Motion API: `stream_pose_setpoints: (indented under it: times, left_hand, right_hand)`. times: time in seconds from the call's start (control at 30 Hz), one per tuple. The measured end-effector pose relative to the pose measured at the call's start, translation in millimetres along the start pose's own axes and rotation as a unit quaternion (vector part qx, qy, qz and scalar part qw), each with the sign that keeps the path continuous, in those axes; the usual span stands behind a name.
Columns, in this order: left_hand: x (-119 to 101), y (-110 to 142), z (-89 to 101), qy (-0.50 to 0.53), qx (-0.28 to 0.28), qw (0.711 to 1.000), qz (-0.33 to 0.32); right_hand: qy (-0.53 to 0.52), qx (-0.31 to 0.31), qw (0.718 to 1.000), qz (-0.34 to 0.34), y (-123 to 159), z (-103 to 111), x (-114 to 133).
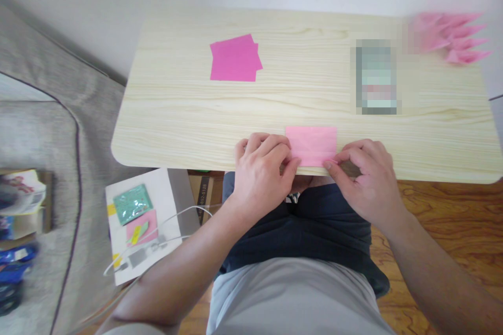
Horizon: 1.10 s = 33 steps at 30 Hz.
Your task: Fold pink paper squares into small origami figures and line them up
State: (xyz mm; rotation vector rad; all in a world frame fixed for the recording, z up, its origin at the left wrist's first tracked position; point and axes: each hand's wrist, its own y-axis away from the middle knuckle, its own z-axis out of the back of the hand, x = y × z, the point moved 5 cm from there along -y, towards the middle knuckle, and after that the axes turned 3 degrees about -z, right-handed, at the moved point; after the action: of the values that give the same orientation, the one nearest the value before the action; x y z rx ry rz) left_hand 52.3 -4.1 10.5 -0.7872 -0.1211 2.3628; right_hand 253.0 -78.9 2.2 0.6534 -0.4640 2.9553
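A light pink sheet of paper, wider than it is deep, lies at the front edge of the table with faint creases across it. My left hand has its thumb and fingers closed on the paper's left side, near the lower corner. At the lower right corner, my right hand pinches the paper between thumb and index finger. A small bit of that bottom edge looks turned up beside the right thumb.
Magenta paper sheets lie overlapped toward the back left of the wooden table. A blurred-out phone-like object lies right of centre. Folded pink paper pieces stand at the back right. A white box with a cable is below left.
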Motion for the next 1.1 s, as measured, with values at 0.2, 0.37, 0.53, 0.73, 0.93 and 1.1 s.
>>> stream_pose_setpoints:
  times: [0.2,0.37,0.53,0.73,0.93,1.1]
  left_hand:
    - [0.2,-0.2,-0.3,0.007,-0.001,1.000,-0.007]
    - [0.5,0.2,-1.0,0.002,0.002,1.000,-0.007]
    - [0.5,0.5,-1.9,-0.005,-0.003,1.000,-0.008]
    - [0.6,1.3,-1.7,-0.013,-0.003,1.000,-0.016]
    - [4.5,3.8,-0.4,-0.016,-0.002,0.999,-0.051]
    - [-6.9,13.0,-3.2,-0.048,-0.031,0.996,-0.072]
  right_hand:
    - [-0.013,0.004,1.000,-0.013,-0.8,0.1,-1.1]
    - [-0.017,0.003,1.000,-0.021,-0.9,0.1,-3.7]
    - [-0.021,-0.001,0.999,-0.032,2.2,1.2,-6.9]
    - [-0.031,-0.022,0.998,-0.044,5.2,2.9,-7.7]
    - [-0.025,-0.044,0.999,-0.017,12.7,2.7,-2.4]
    - [-0.013,-0.089,0.996,0.007,27.9,-1.6,2.5]
